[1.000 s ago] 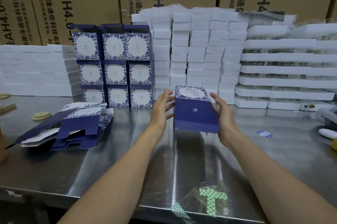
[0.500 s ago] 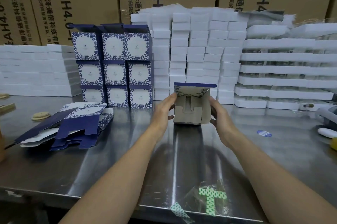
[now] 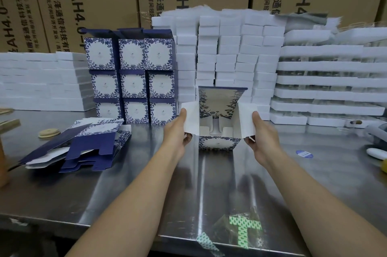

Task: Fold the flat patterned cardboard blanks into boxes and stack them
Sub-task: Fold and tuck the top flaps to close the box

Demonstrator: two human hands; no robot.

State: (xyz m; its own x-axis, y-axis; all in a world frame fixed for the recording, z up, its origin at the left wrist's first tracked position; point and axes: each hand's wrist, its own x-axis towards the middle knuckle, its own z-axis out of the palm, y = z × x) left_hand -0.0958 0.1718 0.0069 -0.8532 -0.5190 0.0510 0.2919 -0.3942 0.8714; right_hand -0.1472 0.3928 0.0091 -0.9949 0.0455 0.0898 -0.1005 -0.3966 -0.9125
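At the steel worktable [image 3: 125, 189], we hold a half-made blue floral box [image 3: 218, 131] upright on its bottom near the table's middle, its mouth open toward us and the interlocked bottom tabs visible inside. Our left hand [image 3: 176, 137] pinches the white left side flap [image 3: 190, 119] between thumb and fingers; our right hand [image 3: 262, 137] pinches the right side flap [image 3: 248, 119] the same way, both flaps splayed outward. The patterned lid flap [image 3: 219, 101] stands raised at the far edge. We judge the bottom locked and the top not yet closed: flaps to tuck in, lid to fold down. At far left, nine finished boxes [image 3: 133, 76] stand stacked three by three against the white foam trays [image 3: 230, 57], so this one would start a further column or row. A pile of flat blanks [image 3: 83, 145] lies on the near left, apart from our hands, so plenty of folding appears left. Brown shipping cartons [image 3: 83, 1] wall the back.
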